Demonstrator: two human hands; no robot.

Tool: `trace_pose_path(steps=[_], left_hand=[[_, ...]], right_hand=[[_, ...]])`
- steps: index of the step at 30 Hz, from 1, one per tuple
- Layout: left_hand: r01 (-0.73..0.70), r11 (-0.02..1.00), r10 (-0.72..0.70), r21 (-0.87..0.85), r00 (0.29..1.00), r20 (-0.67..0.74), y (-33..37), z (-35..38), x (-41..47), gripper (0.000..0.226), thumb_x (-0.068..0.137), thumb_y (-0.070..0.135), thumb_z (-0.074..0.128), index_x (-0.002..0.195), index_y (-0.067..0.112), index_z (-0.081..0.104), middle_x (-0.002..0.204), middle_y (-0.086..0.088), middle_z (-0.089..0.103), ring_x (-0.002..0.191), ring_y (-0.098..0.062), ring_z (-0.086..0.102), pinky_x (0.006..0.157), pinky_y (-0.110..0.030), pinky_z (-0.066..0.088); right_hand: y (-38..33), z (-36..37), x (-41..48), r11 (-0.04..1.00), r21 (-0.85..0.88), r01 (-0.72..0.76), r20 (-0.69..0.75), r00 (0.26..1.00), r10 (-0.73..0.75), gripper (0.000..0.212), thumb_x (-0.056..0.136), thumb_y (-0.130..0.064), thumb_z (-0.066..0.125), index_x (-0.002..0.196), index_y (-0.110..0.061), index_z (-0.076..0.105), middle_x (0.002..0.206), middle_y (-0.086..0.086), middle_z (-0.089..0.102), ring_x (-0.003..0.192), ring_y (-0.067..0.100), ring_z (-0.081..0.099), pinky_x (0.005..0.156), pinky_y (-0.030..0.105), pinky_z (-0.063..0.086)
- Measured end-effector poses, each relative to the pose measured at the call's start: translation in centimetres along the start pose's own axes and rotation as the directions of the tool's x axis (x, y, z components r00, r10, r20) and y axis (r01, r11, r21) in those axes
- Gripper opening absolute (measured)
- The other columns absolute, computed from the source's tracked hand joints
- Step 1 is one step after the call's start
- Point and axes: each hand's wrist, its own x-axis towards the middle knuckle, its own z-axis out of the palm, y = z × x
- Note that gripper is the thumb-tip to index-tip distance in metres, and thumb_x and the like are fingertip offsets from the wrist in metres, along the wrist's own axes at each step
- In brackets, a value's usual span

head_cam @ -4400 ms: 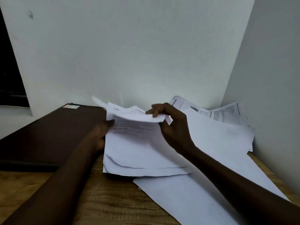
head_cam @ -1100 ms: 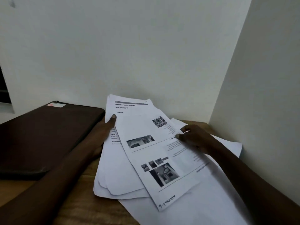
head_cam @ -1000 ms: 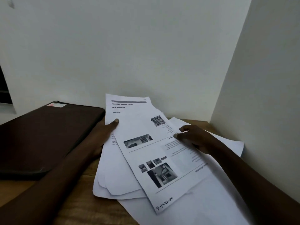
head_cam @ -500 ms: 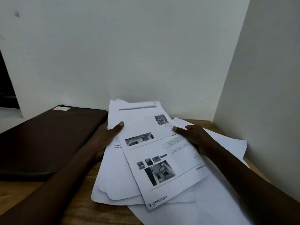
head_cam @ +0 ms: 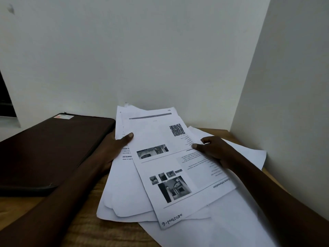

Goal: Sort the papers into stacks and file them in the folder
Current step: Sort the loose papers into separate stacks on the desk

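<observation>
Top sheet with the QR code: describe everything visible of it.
The top sheet is white printed paper with a QR code, greyscale photos and handwritten "SECTION-6" at its near edge, upside down. It lies skewed on the paper pile, which the left hand grips, thumb on the sheet's left edge; the right hand pinches its right edge.

printed sheet point(head_cam: 178, 166) newly on top, stack point(head_cam: 124, 193) fanned

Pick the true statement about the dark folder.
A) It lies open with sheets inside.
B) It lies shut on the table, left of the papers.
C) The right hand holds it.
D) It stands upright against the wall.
B: the dark folder lies flat and closed on the table, left of the papers, which the left hand and right hand both hold.
</observation>
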Motion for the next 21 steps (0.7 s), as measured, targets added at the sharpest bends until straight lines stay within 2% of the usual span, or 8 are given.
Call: trace_pose_path(steps=[4, 8, 11, 12, 14, 15, 17, 21], left_hand=[[-0.001, 1.0, 0.001, 0.006, 1.0, 0.006, -0.2, -0.3, 0.2, 0.021, 0.095, 0.013, 0.059, 0.116, 0.009, 0.063, 0.1, -0.01, 0.075, 0.076, -0.021, 0.075, 0.062, -0.033, 0.062], [-0.03, 0.999, 0.031, 0.026, 0.999, -0.023, -0.4, -0.5, 0.5, 0.014, 0.095, 0.013, 0.059, 0.108, 0.012, 0.065, 0.087, -0.001, 0.077, 0.074, -0.017, 0.075, 0.061, -0.029, 0.061], [-0.012, 1.0, 0.012, -0.004, 0.999, -0.04, -0.4, -0.5, 0.5, 0.012, 0.097, 0.009, 0.056, 0.104, 0.012, 0.065, 0.081, -0.001, 0.077, 0.069, -0.016, 0.074, 0.057, -0.028, 0.06], [-0.008, 1.0, 0.007, -0.015, 0.999, -0.049, -0.3, -0.5, 0.5, 0.011, 0.097, 0.008, 0.055, 0.103, 0.012, 0.064, 0.079, 0.0, 0.076, 0.066, -0.015, 0.074, 0.055, -0.027, 0.059], [-0.023, 1.0, 0.022, -0.018, 0.996, -0.082, 0.0, -0.3, 0.3, 0.01, 0.098, 0.008, 0.055, 0.099, 0.013, 0.063, 0.073, 0.002, 0.075, 0.061, -0.011, 0.072, 0.051, -0.023, 0.057], [-0.036, 0.999, 0.034, -0.018, 0.994, -0.106, 0.2, -0.2, 0.3, 0.01, 0.099, 0.008, 0.054, 0.096, 0.014, 0.062, 0.069, 0.004, 0.074, 0.057, -0.009, 0.071, 0.048, -0.021, 0.055], [-0.046, 0.999, 0.042, -0.023, 0.988, -0.148, 0.4, -0.2, 0.1, 0.013, 0.101, 0.01, 0.052, 0.092, 0.014, 0.06, 0.062, 0.008, 0.072, 0.053, -0.004, 0.069, 0.046, -0.018, 0.053], [-0.032, 0.999, 0.026, -0.031, 0.985, -0.171, 0.5, -0.9, 0.2, 0.011, 0.1, 0.016, 0.054, 0.097, 0.016, 0.064, 0.084, 0.002, 0.073, 0.063, -0.005, 0.071, 0.062, -0.025, 0.059]], right_hand=[[-0.2, -0.1, 0.0, 0.999, 0.042, -0.009, 0.045, 0.999, 0.007, 0.009, 0.088, -0.018, 0.071, 0.085, -0.011, 0.068, 0.088, 0.011, 0.073, 0.074, 0.023, 0.065, 0.075, 0.039, 0.053], [-0.4, -0.6, -0.1, 0.998, -0.005, -0.056, 0.099, 0.993, 0.056, 0.007, 0.091, -0.018, 0.066, 0.096, -0.014, 0.069, 0.098, 0.01, 0.075, 0.088, 0.026, 0.069, 0.084, 0.041, 0.052], [-0.7, -0.8, -0.5, 0.995, 0.078, -0.066, 0.16, 0.986, 0.052, 0.003, 0.091, -0.007, 0.064, 0.089, -0.008, 0.066, 0.094, 0.015, 0.072, 0.072, 0.022, 0.067, 0.061, 0.029, 0.055], [-0.9, -0.9, -0.6, 0.992, 0.111, -0.055, 0.156, 0.987, 0.037, 0.005, 0.089, -0.004, 0.065, 0.086, -0.008, 0.064, 0.092, 0.016, 0.07, 0.069, 0.022, 0.066, 0.062, 0.03, 0.056], [-1.4, -1.1, -0.9, 0.984, 0.171, -0.056, 0.153, 0.988, 0.029, 0.009, 0.085, 0.001, 0.068, 0.087, -0.007, 0.064, 0.098, 0.022, 0.069, 0.082, 0.03, 0.066, 0.084, 0.045, 0.055], [-1.7, -1.2, -1.0, 0.98, 0.187, -0.063, 0.163, 0.986, 0.032, 0.011, 0.084, 0.003, 0.068, 0.089, -0.006, 0.064, 0.099, 0.023, 0.07, 0.086, 0.032, 0.066, 0.089, 0.047, 0.054], [-2.2, -1.6, -1.5, 0.974, 0.201, -0.101, 0.229, 0.972, 0.053, 0.015, 0.083, 0.006, 0.067, 0.091, -0.006, 0.063, 0.095, 0.018, 0.072, 0.079, 0.028, 0.07, 0.08, 0.038, 0.058], [-3.0, -0.8, -2.6, 0.97, 0.177, -0.167, 0.364, 0.927, 0.093, 0.013, 0.086, 0.006, 0.063, 0.09, -0.007, 0.065, 0.097, 0.015, 0.073, 0.075, 0.022, 0.072, 0.072, 0.031, 0.061]])
